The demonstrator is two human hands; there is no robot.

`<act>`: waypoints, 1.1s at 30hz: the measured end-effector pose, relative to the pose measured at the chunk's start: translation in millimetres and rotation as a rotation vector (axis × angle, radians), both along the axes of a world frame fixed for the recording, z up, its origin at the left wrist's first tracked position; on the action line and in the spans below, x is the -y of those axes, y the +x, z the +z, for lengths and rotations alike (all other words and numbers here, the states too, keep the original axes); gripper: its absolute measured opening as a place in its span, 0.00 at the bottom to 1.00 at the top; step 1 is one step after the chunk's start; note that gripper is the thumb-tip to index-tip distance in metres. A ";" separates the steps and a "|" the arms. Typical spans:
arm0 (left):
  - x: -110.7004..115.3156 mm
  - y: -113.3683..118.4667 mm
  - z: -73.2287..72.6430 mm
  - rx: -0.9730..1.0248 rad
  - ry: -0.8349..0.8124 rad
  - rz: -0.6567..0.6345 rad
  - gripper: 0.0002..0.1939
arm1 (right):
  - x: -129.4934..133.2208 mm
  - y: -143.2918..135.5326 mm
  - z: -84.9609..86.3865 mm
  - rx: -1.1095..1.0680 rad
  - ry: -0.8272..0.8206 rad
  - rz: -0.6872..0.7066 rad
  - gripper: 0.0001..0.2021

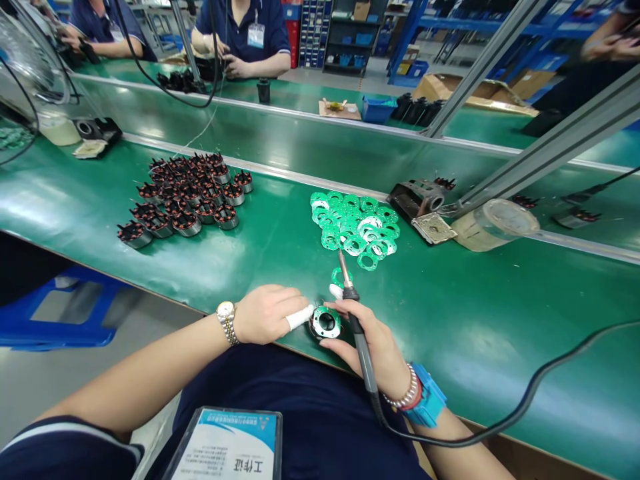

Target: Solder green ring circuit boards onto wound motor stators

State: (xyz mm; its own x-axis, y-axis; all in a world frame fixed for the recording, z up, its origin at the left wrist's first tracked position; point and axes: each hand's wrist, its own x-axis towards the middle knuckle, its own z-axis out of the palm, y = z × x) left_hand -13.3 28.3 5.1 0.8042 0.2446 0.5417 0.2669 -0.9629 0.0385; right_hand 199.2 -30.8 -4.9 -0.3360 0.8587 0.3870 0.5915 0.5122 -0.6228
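Near the table's front edge sits a small round motor part (327, 323) with a green and white ring board on top. My left hand (273, 313), with white finger covers, is closed at its left side, fingertips touching it. My right hand (373, 340) grips a soldering iron (361, 347) and also touches the part's right side with thumb and finger. The iron's tip points away from me, toward a pile of green ring boards (350, 220). One loose green ring board (340, 276) lies just beyond the part.
Many copper-wound stators (187, 193) stand at the left on the green table (270, 247). A soldering iron stand (420, 200) and a round tub (497, 225) are at the right, by a metal rail. The iron's black cable (525, 400) crosses the right side. People sit across.
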 end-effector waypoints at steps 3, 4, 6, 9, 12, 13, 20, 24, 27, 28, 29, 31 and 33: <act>7.2 4.0 -4.5 0.039 -0.083 0.084 0.12 | 2.0 -1.8 1.4 0.017 0.002 -0.012 0.20; 11.3 6.2 -6.3 0.061 -0.139 0.134 0.11 | 2.9 -2.5 1.6 0.018 0.007 -0.021 0.20; 20.7 10.9 -9.4 0.117 -0.289 0.235 0.09 | 4.4 -4.1 1.3 0.019 0.015 -0.043 0.20; 33.2 16.2 -11.9 0.209 -0.484 0.359 0.08 | 5.4 -5.6 0.0 0.025 0.014 -0.069 0.19; 38.8 16.9 -12.7 0.257 -0.583 0.471 0.07 | 4.9 -6.1 -0.2 0.016 0.023 -0.067 0.19; 39.3 16.5 -12.8 0.267 -0.608 0.490 0.07 | 4.5 -6.3 0.1 0.010 0.025 -0.062 0.20; 45.5 18.1 -15.4 0.274 -0.490 0.415 0.09 | 4.1 -8.5 -0.2 0.003 0.024 -0.071 0.19; 52.6 18.7 -18.0 0.198 -0.275 0.406 0.14 | 4.1 -7.8 -1.7 0.017 0.028 -0.068 0.19; 53.9 15.7 -15.2 0.151 -0.325 0.403 0.14 | 3.9 -5.8 1.3 0.040 0.048 -0.054 0.20; 54.2 14.4 -13.3 0.147 -0.367 0.396 0.13 | 4.1 -5.4 3.0 0.049 0.068 -0.063 0.20; 54.6 13.1 -11.2 0.148 -0.408 0.374 0.12 | 4.5 -5.3 4.6 0.060 0.092 -0.080 0.21; 55.5 10.6 -7.0 0.153 -0.474 0.287 0.11 | 5.7 -6.7 7.1 0.084 0.139 -0.111 0.23; 54.7 7.9 -4.0 0.163 -0.515 0.203 0.10 | 6.7 -9.4 7.7 0.093 0.160 -0.131 0.22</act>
State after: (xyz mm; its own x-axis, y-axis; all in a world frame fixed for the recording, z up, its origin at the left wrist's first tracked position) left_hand -5.4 -26.4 1.1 0.6298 0.6502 0.4249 0.3958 -0.7394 0.5447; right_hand 189.8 -37.5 2.7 -0.2659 0.8275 0.4945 0.7106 0.5149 -0.4795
